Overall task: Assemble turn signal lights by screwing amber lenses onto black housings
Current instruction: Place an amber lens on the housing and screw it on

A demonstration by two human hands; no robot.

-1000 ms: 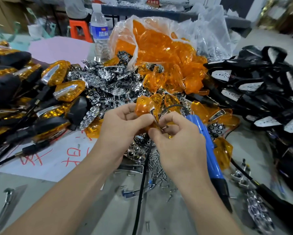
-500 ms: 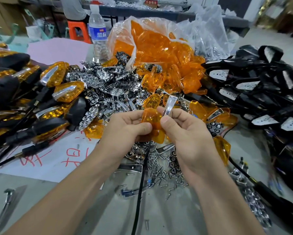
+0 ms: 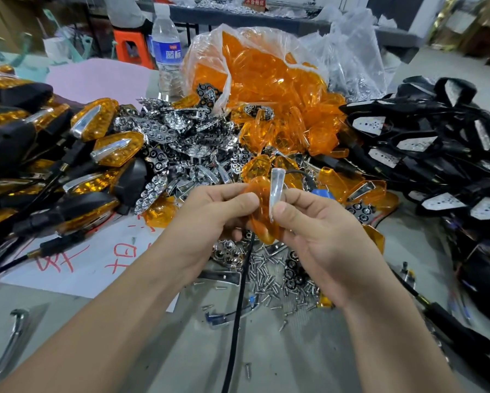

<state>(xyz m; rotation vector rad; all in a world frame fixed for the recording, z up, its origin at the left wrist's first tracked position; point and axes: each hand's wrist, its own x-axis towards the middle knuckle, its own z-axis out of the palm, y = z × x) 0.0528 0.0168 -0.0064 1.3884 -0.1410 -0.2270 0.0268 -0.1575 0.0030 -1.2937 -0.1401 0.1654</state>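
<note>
Amber lens (image 3: 262, 211) was in our grasp near the middle, held up over the grey table (image 3: 280, 364) between both hands. At the far left lay a heap of finished lights (image 3: 39, 154), amber over black, with their cables trailing onto a white sheet (image 3: 96, 265) marked in red characters. Just to the right came a pile of chrome reflectors (image 3: 181, 137), and a water bottle (image 3: 167, 49) stood upright behind it. Our left hand (image 3: 209, 219) pinched the lens by its left edge, thumb on the near face and fingers curled behind. Our right hand (image 3: 323, 236) pinched a chrome trim strip (image 3: 276, 188) between thumb and forefinger, holding it upright against the right side of the lens. Below the hands a black cable (image 3: 238, 307) ran toward us beside a scatter of small screws (image 3: 269, 279). Behind the hands a clear plastic bag (image 3: 201, 58) held a mass of loose amber lenses (image 3: 266, 80), some lying out on the table at its mouth. A blue tool (image 3: 324, 193) showed just past our right knuckles, mostly hidden. At the far right black housings (image 3: 436, 143) lay heaped, well apart from the lens we held
</note>
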